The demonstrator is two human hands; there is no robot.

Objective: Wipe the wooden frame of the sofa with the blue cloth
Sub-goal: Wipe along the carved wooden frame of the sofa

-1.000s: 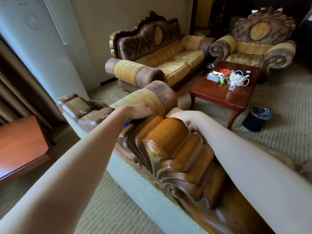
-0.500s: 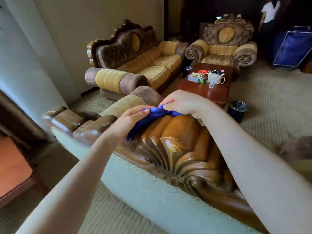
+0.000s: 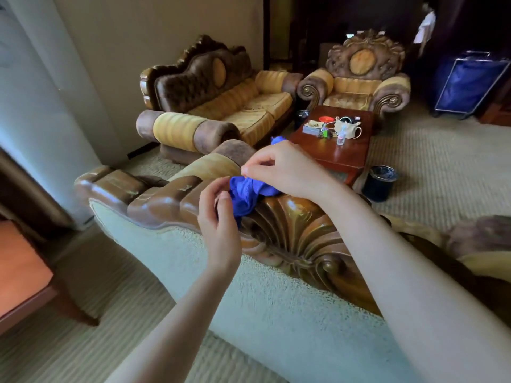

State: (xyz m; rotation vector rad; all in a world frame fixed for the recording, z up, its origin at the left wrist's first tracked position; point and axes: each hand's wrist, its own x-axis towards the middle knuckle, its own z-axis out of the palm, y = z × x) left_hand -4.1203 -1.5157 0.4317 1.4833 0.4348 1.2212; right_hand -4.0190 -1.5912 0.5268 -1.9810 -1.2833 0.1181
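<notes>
The blue cloth hangs bunched just above the carved wooden frame on top of the near sofa's back. My right hand grips the cloth's upper part, and a blue tip pokes out above its knuckles. My left hand pinches the cloth's lower left edge with curled fingers. The glossy brown frame runs from a scalloped rail at the left to a shell carving under my right wrist. The cloth's lower end is at the wood, but contact is unclear.
A pale fabric sofa back lies below the frame. Beyond stand a two-seat sofa, an armchair, a red-brown coffee table with small items, a dark bin and a blue cart. A wooden table sits at left.
Both hands pulled the blue cloth up from behind the frame and lifted it above the wood. They now hold it bunched between them; the view shifted left and down.
</notes>
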